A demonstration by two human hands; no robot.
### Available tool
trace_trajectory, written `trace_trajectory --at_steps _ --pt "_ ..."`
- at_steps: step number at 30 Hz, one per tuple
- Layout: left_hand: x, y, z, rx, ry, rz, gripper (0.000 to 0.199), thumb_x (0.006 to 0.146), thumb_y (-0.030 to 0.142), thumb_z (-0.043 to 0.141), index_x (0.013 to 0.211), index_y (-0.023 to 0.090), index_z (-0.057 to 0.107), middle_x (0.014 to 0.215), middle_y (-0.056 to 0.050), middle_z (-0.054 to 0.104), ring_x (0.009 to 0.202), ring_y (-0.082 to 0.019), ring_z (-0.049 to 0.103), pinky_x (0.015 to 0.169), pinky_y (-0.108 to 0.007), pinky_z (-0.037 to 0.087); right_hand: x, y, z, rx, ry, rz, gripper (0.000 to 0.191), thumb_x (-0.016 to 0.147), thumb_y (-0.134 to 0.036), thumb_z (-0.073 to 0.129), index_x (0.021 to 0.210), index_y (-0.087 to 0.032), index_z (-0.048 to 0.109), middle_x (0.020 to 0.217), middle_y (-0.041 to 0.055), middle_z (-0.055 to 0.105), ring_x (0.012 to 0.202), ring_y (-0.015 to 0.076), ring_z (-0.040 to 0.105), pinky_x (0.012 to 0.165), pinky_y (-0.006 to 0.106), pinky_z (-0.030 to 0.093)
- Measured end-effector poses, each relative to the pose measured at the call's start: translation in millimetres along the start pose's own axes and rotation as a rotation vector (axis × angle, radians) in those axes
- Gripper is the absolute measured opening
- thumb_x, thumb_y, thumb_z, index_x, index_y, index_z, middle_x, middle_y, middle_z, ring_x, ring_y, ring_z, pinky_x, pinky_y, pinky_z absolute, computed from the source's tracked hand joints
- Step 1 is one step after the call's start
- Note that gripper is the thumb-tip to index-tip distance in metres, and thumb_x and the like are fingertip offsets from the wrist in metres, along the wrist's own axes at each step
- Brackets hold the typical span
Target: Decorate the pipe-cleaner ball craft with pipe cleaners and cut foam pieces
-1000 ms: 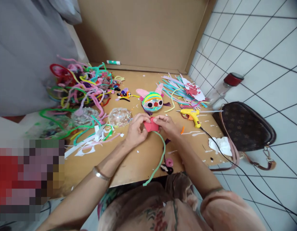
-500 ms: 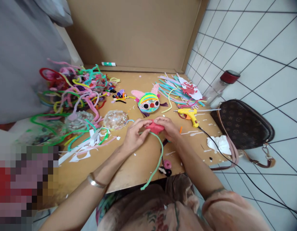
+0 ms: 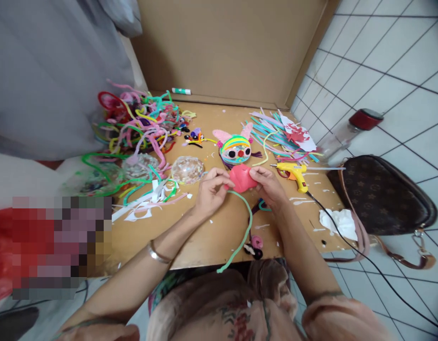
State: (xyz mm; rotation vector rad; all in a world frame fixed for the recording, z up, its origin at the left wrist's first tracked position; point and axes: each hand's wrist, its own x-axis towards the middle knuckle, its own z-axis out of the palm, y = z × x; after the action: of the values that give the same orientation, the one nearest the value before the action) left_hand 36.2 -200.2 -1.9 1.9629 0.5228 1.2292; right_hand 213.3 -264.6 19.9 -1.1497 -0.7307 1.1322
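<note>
My left hand (image 3: 210, 190), a metal bangle on its wrist, pinches the left side of a soft-looking red piece (image 3: 243, 180); its material is hard to make out. The thumb and fingers of my right hand (image 3: 270, 185) grip the right side of it. From beside my left fingertips a light green pipe cleaner (image 3: 249, 218) curves down toward the table's front edge; whether those fingers hold it is unclear. Just beyond the red piece sits a decorated animal face (image 3: 236, 150) with pink ears, black eyes and a red nose.
A yellow glue gun (image 3: 293, 174) with a black cord lies at right, near a brown handbag (image 3: 385, 194), crumpled tissue (image 3: 337, 223) and a red-lidded bottle (image 3: 359, 125). Tangled pipe cleaners (image 3: 140, 118) and a clear dome (image 3: 187, 169) are at left. Straight pipe cleaners (image 3: 268, 130) lie behind.
The red piece, folded or bunched before, is now spread flatter between my hands, and my fingers have shifted outward to its sides. The view has swung left, so everything appears further right.
</note>
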Motion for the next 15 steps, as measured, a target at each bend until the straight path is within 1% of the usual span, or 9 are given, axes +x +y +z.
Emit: trace_trajectory --at_steps 3,5,6,8,10,11,13,15 --pt "0.8 -0.5 -1.0 -0.082 0.002 -0.171 0.020 0.077 0.013 0.054 0.075 0.018 0.073 0.104 -0.008 0.065 0.099 -0.018 0.061 0.085 -0.032 0.049 -0.1 -0.4 -0.8 -0.027 0.002 -0.007 0.037 0.055 -0.047 0.087 0.067 -0.019 0.066 0.055 -0.0054 0.058 0.048 0.0076 0.048 0.047 0.021 0.040" --pt "1.8 0.1 -1.6 -0.189 -0.020 -0.287 0.019 0.076 0.018 0.054 0.075 0.017 0.073 0.105 -0.008 0.067 0.100 -0.019 0.061 0.085 -0.031 0.049 -0.4 -1.5 -1.3 -0.035 -0.011 -0.009 0.036 0.056 -0.047 0.087 0.067 -0.020 0.065 0.054 -0.0055 0.057 0.048 0.0077 0.047 0.048 0.022 0.040" --pt "2.4 0.4 -1.5 -0.249 -0.024 -0.342 0.018 0.077 0.022 0.056 0.074 0.017 0.073 0.100 -0.008 0.068 0.095 -0.019 0.062 0.082 -0.031 0.049 -0.6 -2.2 -1.3 -0.036 -0.019 -0.010 0.036 0.056 -0.047 0.087 0.066 -0.020 0.065 0.054 -0.0056 0.057 0.048 0.0077 0.046 0.048 0.022 0.040" --pt "3.4 0.8 -0.3 -0.351 -0.021 -0.452 0.019 0.078 0.032 0.061 0.073 0.016 0.071 0.083 -0.006 0.068 0.078 -0.016 0.061 0.072 -0.028 0.048 -1.1 -3.4 -0.9 -0.038 -0.032 -0.008 0.036 0.057 -0.048 0.087 0.066 -0.020 0.065 0.054 -0.0056 0.057 0.048 0.0076 0.046 0.048 0.022 0.041" --pt "4.3 0.8 2.3 -0.424 0.002 -0.538 0.023 0.071 0.038 0.072 0.073 0.015 0.067 0.068 -0.001 0.063 0.063 -0.012 0.055 0.063 -0.025 0.045 -1.4 -3.9 0.0 -0.043 -0.040 -0.003 0.036 0.057 -0.048 0.087 0.067 -0.020 0.066 0.056 -0.0051 0.058 0.049 0.0075 0.047 0.049 0.022 0.041" --pt "4.7 0.7 3.8 -0.451 0.018 -0.560 0.026 0.066 0.037 0.077 0.074 0.015 0.065 0.065 0.001 0.061 0.059 -0.010 0.052 0.060 -0.023 0.044 -1.4 -3.9 0.4 -0.044 -0.037 -0.003 0.036 0.056 -0.047 0.088 0.069 -0.020 0.067 0.057 -0.0048 0.060 0.050 0.0075 0.048 0.050 0.021 0.041" --pt "5.4 0.7 6.6 -0.495 0.053 -0.561 0.031 0.058 0.031 0.081 0.076 0.016 0.060 0.067 0.003 0.060 0.058 -0.007 0.050 0.059 -0.021 0.043 -1.0 -3.3 1.0 -0.041 -0.022 -0.010 0.037 0.053 -0.044 0.089 0.073 -0.020 0.069 0.061 -0.0047 0.062 0.052 0.0076 0.050 0.052 0.021 0.043" --pt "6.0 1.5 8.4 -0.521 0.066 -0.541 0.033 0.057 0.026 0.080 0.079 0.016 0.057 0.070 0.004 0.059 0.060 -0.006 0.051 0.060 -0.019 0.044 -0.4 -1.8 0.9 -0.039 -0.009 -0.016 0.039 0.052 -0.040 0.091 0.078 -0.021 0.070 0.064 -0.0047 0.064 0.055 0.0077 0.053 0.056 0.021 0.044"
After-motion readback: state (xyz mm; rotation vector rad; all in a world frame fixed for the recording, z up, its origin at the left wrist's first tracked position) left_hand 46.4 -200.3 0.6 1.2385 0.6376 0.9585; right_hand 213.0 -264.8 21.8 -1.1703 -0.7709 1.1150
